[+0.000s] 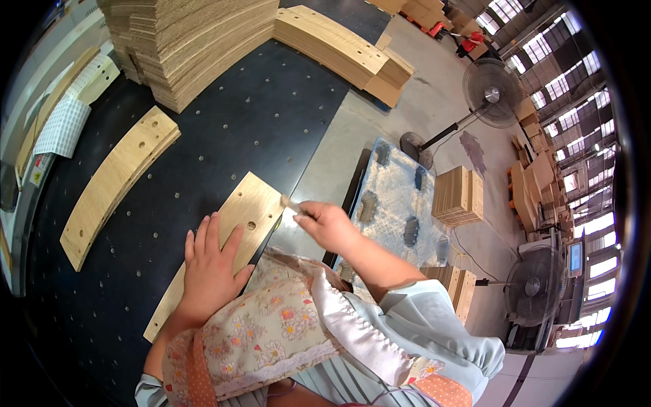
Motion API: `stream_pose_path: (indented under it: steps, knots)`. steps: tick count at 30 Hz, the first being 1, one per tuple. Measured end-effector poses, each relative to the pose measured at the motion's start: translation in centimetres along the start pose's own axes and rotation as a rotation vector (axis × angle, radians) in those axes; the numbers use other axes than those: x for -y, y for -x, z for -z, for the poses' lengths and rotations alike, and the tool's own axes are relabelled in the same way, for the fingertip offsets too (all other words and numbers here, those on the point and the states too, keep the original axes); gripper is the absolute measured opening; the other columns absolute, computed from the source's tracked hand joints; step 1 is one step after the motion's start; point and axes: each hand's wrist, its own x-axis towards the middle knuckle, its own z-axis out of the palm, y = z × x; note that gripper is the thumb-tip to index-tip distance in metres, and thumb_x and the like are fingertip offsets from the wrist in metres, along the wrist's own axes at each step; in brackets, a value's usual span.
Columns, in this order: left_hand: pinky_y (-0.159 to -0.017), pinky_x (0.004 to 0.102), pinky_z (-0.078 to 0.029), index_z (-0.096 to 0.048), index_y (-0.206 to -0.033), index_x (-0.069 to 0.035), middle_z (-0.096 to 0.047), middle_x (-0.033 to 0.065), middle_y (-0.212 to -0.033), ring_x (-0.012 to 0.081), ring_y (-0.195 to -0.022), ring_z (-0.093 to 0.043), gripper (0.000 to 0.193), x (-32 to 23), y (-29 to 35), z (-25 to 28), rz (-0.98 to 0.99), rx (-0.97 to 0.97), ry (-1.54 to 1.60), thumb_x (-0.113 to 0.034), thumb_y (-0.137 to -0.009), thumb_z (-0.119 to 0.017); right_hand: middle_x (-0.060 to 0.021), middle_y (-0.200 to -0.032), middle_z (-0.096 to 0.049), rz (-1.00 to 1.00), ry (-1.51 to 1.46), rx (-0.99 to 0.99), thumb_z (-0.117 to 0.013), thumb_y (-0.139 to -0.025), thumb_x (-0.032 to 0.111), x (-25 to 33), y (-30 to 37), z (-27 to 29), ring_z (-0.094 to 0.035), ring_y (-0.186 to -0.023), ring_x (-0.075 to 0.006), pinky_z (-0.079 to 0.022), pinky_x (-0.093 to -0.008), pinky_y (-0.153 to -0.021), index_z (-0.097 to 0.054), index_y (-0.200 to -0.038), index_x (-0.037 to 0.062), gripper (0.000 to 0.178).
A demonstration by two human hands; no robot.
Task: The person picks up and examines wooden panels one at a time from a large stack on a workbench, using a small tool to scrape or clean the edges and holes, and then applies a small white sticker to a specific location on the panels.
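Your left hand lies flat on the wooden board, its fingers spread over the upper face. Your right hand pinches a small pale tool between thumb and fingers, its tip at the board's right edge near the far end. The board rests on the black, studded tabletop close to your body, drilled holes facing up. A curved board lies apart to the left; a tall brown stack stands beyond. Off to the right sits a blue pallet.
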Motion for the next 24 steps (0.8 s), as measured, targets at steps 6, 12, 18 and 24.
stream_pose_path:
  steps: [6,12,18,24]
  knots:
    - [-0.109,0.0516,-0.012,-0.043,-0.132,-0.007,-0.021,0.0255,-0.145,0.0392,-0.136,-0.017,0.070,-0.4,-0.2,0.2,0.014,0.018,0.021,-0.026,-0.072,-0.071,-0.0227,-0.085,-0.062,0.061,0.016,-0.005,-0.059,-0.084,0.022,-1.1,-0.9,0.0,-0.059,-0.079,-0.0378,-0.048,-0.0414,-0.073,-0.063,-0.096,0.0024,0.023]
    - [-0.109,0.0520,-0.012,-0.043,-0.131,-0.005,-0.020,0.0252,-0.145,0.0393,-0.136,-0.016,0.071,-0.2,-0.5,-0.1,0.013,0.019,0.023,-0.026,-0.070,-0.072,-0.0217,-0.085,-0.062,0.140,0.022,-0.008,-0.058,-0.084,0.023,-0.9,-0.4,-0.8,-0.060,-0.080,-0.0381,-0.047,-0.0426,-0.073,-0.063,-0.097,0.0021,0.025]
    - [-0.107,0.0557,-0.014,-0.045,-0.130,-0.007,-0.024,0.0271,-0.141,0.0404,-0.134,-0.021,0.070,0.6,-0.3,-1.0,-0.015,-0.023,-0.012,-0.032,-0.070,-0.071,-0.0214,-0.082,-0.061,-0.007,-0.029,-0.073,-0.056,-0.086,0.023,-1.4,-1.8,0.9,-0.060,-0.080,-0.0378,-0.047,-0.0409,-0.071,-0.062,-0.092,0.0009,0.024]
    - [-0.108,0.0542,-0.013,-0.043,-0.131,-0.005,-0.021,0.0259,-0.144,0.0396,-0.136,-0.016,0.073,0.6,-0.4,-0.9,0.004,0.012,-0.003,-0.031,-0.069,-0.073,-0.0203,-0.084,-0.061,0.055,-0.174,-0.241,-0.060,-0.085,0.030,-1.8,-2.4,-1.7,-0.060,-0.081,-0.0371,-0.047,-0.0418,-0.071,-0.053,-0.101,0.0026,0.032]
